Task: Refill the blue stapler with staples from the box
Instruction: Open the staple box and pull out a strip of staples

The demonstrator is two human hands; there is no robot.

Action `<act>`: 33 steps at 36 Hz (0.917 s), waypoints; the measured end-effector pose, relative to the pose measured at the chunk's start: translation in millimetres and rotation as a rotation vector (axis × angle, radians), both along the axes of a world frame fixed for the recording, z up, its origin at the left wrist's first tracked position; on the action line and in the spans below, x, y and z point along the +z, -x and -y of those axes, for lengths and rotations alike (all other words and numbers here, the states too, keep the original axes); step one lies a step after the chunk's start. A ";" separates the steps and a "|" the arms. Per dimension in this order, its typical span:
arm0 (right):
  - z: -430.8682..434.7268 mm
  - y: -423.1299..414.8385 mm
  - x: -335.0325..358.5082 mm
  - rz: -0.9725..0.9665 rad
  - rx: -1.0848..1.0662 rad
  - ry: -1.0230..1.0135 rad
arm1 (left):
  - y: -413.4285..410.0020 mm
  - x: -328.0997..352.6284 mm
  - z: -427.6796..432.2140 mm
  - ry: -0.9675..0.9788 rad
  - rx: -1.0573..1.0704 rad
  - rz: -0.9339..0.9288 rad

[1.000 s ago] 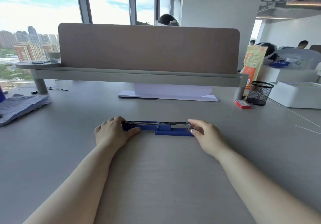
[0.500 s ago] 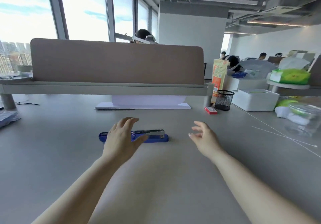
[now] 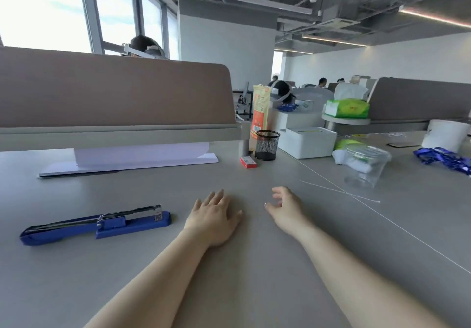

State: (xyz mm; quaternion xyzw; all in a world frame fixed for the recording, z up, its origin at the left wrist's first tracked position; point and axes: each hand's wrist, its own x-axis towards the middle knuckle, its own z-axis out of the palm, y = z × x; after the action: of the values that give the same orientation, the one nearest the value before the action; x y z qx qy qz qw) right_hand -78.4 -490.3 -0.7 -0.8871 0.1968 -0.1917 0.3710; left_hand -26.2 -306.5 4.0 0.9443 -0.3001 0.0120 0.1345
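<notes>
A wide grey desk (image 3: 254, 289) carries everything here. The blue stapler (image 3: 96, 223) lies on it at the left, opened out flat. A small red box (image 3: 248, 162) sits farther back, just beside a black mesh cup (image 3: 266, 145). White sheets (image 3: 132, 161) lie under the partition shelf. To the right stand a white box (image 3: 308, 141), a clear plastic tub (image 3: 364, 166) and a blue lanyard (image 3: 442, 158). The left hand (image 3: 212, 219) rests flat on the surface.

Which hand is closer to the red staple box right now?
The right hand. It hovers open, fingers curled, roughly below the red staple box. The left hand lies flat on the desk, nearer the blue stapler.
</notes>
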 end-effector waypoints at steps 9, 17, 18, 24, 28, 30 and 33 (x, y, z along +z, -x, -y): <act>34.9 -97.9 9.3 -0.104 -0.003 0.232 | -5.5 -6.6 5.1 -0.021 0.063 0.052; 39.1 -161.5 5.4 -0.257 0.097 0.378 | -6.3 -8.5 6.1 -0.001 0.088 0.066; 39.7 -164.5 4.1 -0.283 0.102 0.388 | -6.1 -8.5 6.2 -0.002 0.088 0.065; 35.0 -159.4 4.0 -0.245 0.054 0.456 | -6.2 -8.6 5.7 -0.009 0.082 0.046; 25.5 -143.5 5.6 -0.217 0.028 0.465 | -8.1 -8.7 5.7 0.007 0.083 0.032; 20.2 -128.9 5.7 -0.201 0.030 0.445 | -8.7 -8.0 5.7 0.025 0.083 0.032; 9.8 -98.8 4.5 -0.178 0.041 0.442 | -7.2 -6.7 5.1 0.045 0.080 0.030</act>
State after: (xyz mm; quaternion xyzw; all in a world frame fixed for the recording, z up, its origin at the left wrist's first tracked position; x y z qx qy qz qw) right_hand 20.5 -500.1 3.9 -0.9639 0.1639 -0.1436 0.1530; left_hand -19.0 -311.6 -2.8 0.9520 -0.2636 0.0385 0.1506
